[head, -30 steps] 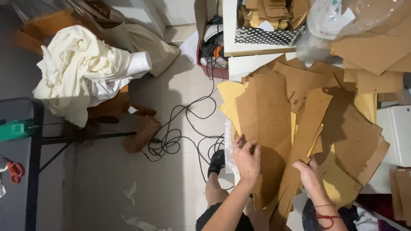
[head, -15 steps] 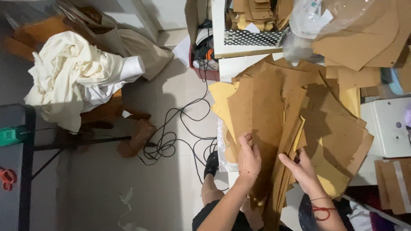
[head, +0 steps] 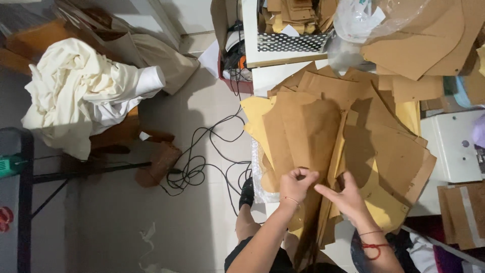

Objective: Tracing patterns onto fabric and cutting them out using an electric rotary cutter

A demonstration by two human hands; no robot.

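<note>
overhead view of a person sorting a fanned stack of brown cardboard pattern pieces (head: 308,126) that lies on a white table (head: 273,76) right of centre. the left hand (head: 295,184) sits at the near edge of the stack, fingers curled together and pinching the lower edge of one large pattern piece. the right hand (head: 346,194) lies just beside it to the right, touching the near ends of narrower pieces; its fingers are partly spread, index extended toward the left hand, and whether it actually grips a sheet cannot be told. a red cord bracelet (head: 374,246) circles the right wrist. the pieces overlap one another, yellower sheets (head: 389,207) showing beneath the brown ones at the left and near-right margins.

far of the stack stands a perforated white metal basket (head: 293,41) holding more cardboard cut-outs, with a clear plastic bag (head: 364,20) to its right and further large brown pieces (head: 419,50) at far right. a white machine housing (head: 452,146) sits at the right edge. on the pale floor to the left, black cables (head: 197,162) lie in loose loops near the person's foot. farther left, a heap of cream fabric (head: 76,96) rests on a wooden chair (head: 116,131), and a black table frame (head: 25,202) runs along the left edge.
</note>
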